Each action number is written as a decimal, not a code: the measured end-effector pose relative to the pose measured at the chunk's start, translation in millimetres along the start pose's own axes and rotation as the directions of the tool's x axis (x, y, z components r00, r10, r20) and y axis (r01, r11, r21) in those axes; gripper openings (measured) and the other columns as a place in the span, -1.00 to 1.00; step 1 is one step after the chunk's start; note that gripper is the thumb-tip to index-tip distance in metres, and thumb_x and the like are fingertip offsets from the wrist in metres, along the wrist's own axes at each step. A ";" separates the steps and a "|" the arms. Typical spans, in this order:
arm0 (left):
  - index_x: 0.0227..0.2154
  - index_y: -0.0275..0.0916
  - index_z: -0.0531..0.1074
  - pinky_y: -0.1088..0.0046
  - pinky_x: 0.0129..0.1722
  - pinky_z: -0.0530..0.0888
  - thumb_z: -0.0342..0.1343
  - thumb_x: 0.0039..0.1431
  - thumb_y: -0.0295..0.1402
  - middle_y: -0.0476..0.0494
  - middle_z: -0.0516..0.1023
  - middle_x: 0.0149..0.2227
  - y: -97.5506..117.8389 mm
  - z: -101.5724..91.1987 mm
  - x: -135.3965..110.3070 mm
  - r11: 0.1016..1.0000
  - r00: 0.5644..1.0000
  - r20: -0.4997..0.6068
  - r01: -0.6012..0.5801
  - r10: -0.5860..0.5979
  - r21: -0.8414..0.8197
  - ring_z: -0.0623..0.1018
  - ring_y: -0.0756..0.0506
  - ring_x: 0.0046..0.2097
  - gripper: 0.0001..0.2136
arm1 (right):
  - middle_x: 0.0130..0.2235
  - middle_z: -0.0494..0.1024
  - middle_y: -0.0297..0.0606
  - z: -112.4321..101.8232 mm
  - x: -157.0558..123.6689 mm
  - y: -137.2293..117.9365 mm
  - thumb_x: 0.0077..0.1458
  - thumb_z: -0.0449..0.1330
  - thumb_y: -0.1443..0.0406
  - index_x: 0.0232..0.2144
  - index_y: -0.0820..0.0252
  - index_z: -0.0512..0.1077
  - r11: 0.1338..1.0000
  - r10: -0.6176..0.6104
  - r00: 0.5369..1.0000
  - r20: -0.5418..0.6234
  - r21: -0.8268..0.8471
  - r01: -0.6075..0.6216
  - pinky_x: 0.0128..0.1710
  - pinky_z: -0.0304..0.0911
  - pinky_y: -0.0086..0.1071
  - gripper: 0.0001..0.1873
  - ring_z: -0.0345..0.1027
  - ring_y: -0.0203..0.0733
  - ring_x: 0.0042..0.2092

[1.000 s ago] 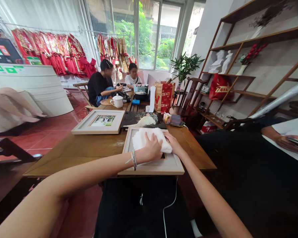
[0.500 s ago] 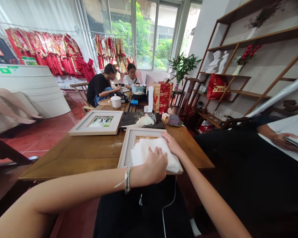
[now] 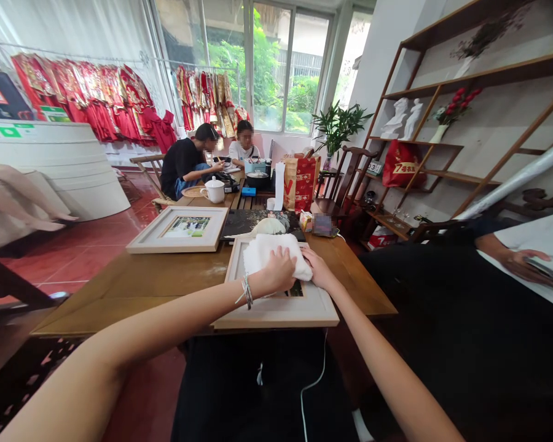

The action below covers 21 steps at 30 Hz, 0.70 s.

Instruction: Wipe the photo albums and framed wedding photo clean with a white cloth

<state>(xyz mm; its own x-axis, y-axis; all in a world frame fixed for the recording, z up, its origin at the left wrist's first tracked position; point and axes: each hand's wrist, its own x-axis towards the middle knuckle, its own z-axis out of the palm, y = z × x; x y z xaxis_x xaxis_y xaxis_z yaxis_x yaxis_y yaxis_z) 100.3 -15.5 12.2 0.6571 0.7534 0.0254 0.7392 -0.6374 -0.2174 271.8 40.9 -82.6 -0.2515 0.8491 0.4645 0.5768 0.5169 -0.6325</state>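
Observation:
A light-wood picture frame (image 3: 267, 317) lies on the table's near edge, its inner picture mostly covered. Across its upper part is a folded white cloth (image 3: 262, 253). My left hand (image 3: 281, 270) grips the cloth from above, fingers bent and pressing it onto the frame. At the frame's upper right side, my right hand (image 3: 316, 268) holds the rim, its fingertips close by the cloth. Left of these stands out a second framed photo (image 3: 177, 247), flat on the wood.
Beyond the frame lies a dark tray (image 3: 235, 226) with a pale cloth-like heap (image 3: 271, 226). A white lidded mug (image 3: 214, 189), a red paper bag (image 3: 299, 184) and a small box (image 3: 305, 221) are farther back. Two people sit at the far end; another person's hand (image 3: 518, 261) holds a phone at right.
My left hand has pushed the white cloth away from me, from the frame's lower right toward its top. The frame's near part is now uncovered. My right hand stays at the rim.

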 end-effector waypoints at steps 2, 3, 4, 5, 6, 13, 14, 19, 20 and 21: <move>0.06 -0.47 0.29 0.01 -0.01 0.34 0.03 0.13 -0.31 -0.58 0.32 0.10 6.1 -7.3 -13.5 0.997 0.997 0.029 -0.070 0.072 -0.044 0.31 -0.43 0.15 -0.54 | 0.07 0.45 -0.08 0.7 -0.1 1.9 0.00 0.03 0.48 -0.05 0.20 0.46 1.000 0.029 0.999 -0.016 0.002 -0.029 0.21 0.04 -0.07 -0.55 0.15 -0.03 0.20; 0.04 -0.47 0.31 0.04 -0.02 0.35 0.02 0.13 -0.31 -0.56 0.34 0.08 11.0 -12.0 -22.4 0.991 0.992 0.043 -0.116 0.119 -0.069 0.33 -0.40 0.13 -0.56 | 0.07 0.45 -0.09 0.8 -0.2 3.1 -0.01 0.02 0.49 -0.06 0.19 0.46 0.999 0.048 0.999 -0.023 -0.001 -0.048 0.21 0.03 -0.07 -0.54 0.15 -0.04 0.21; 0.01 -0.47 0.33 0.08 -0.02 0.36 0.01 0.13 -0.30 -0.54 0.36 0.06 16.9 -17.2 -32.5 0.982 0.984 0.055 -0.166 0.171 -0.091 0.35 -0.37 0.12 -0.57 | 0.07 0.44 -0.10 0.6 -0.3 4.2 -0.02 0.01 0.50 -0.06 0.18 0.47 0.998 0.062 0.998 -0.028 -0.003 -0.062 0.22 0.02 -0.07 -0.53 0.15 -0.06 0.21; -0.02 -0.46 0.35 0.12 -0.02 0.37 0.00 0.13 -0.28 -0.53 0.38 0.04 23.3 -22.4 -43.1 0.970 0.972 0.057 -0.220 0.227 -0.108 0.37 -0.34 0.09 -0.58 | 0.08 0.44 -0.12 0.1 -0.3 5.3 -0.02 0.00 0.51 -0.07 0.18 0.47 0.998 0.070 0.997 -0.029 -0.004 -0.070 0.23 0.00 -0.07 -0.52 0.15 -0.07 0.21; -0.02 -0.47 0.35 0.13 -0.03 0.37 -0.01 0.14 -0.26 -0.53 0.38 0.04 29.8 -27.5 -54.0 0.961 0.966 0.024 -0.255 0.259 -0.110 0.38 -0.34 0.08 -0.57 | 0.08 0.44 -0.13 -0.4 -0.1 6.2 -0.02 -0.01 0.51 -0.07 0.17 0.47 0.997 0.074 0.997 -0.027 -0.006 -0.074 0.23 -0.01 -0.07 -0.52 0.15 -0.08 0.21; 0.03 -0.53 0.31 0.04 0.04 0.32 -0.01 0.13 -0.30 -0.59 0.36 0.08 50.2 -38.8 -100.3 0.957 0.957 0.016 -0.290 0.290 -0.008 0.36 -0.41 0.12 -0.54 | 0.11 0.40 -0.06 -1.9 0.7 5.0 -0.01 -0.02 0.50 -0.06 0.26 0.46 0.993 0.116 0.993 -0.018 -0.028 -0.117 0.26 -0.08 -0.07 -0.53 0.13 -0.07 0.22; 0.05 -0.54 0.29 0.02 0.05 0.31 -0.02 0.13 -0.32 -0.61 0.34 0.09 47.7 -36.2 -100.5 0.965 0.965 0.026 -0.262 0.261 0.012 0.36 -0.42 0.13 -0.54 | 0.12 0.40 -0.06 -1.6 0.3 4.3 -0.01 -0.02 0.50 -0.05 0.26 0.46 0.992 0.119 0.993 -0.017 -0.028 -0.120 0.27 -0.08 -0.07 -0.52 0.13 -0.08 0.22; 0.14 -0.54 0.21 -0.02 0.06 0.29 0.00 0.14 -0.39 -0.65 0.22 0.17 15.5 -14.9 -80.5 0.994 0.991 0.119 -0.064 0.053 0.089 0.28 -0.44 0.19 -0.49 | 0.12 0.39 -0.05 -0.1 -1.4 2.0 -0.01 -0.04 0.52 -0.04 0.28 0.45 0.993 0.117 0.993 -0.021 -0.025 -0.117 0.27 -0.08 -0.06 -0.51 0.12 -0.08 0.23; 0.16 -0.52 0.18 -0.03 0.06 0.28 0.01 0.13 -0.42 -0.64 0.19 0.19 5.9 -10.4 -73.9 0.994 0.992 0.121 -0.040 0.028 0.099 0.25 -0.44 0.21 -0.48 | 0.12 0.39 -0.05 0.0 -1.5 2.1 -0.01 -0.04 0.52 -0.04 0.27 0.45 0.993 0.115 0.993 -0.022 -0.023 -0.116 0.27 -0.08 -0.06 -0.50 0.12 -0.08 0.23; 0.18 -0.50 0.15 -0.03 0.08 0.26 0.01 0.12 -0.45 -0.62 0.16 0.21 -4.3 -6.2 -67.1 0.994 0.994 0.111 -0.014 0.003 0.106 0.22 -0.43 0.23 -0.46 | 0.12 0.39 -0.07 -0.1 -1.6 2.4 -0.01 -0.04 0.52 -0.04 0.26 0.45 0.993 0.113 0.993 -0.023 -0.020 -0.114 0.27 -0.08 -0.06 -0.50 0.11 -0.08 0.23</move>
<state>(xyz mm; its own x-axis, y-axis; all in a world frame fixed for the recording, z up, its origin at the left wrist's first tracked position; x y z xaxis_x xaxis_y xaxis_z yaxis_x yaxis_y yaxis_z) 53.9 -64.3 17.4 0.6386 0.7650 -0.0833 0.7099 -0.6274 -0.3199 273.7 40.9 -84.8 -0.1662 0.8994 0.4043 0.6173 0.4146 -0.6686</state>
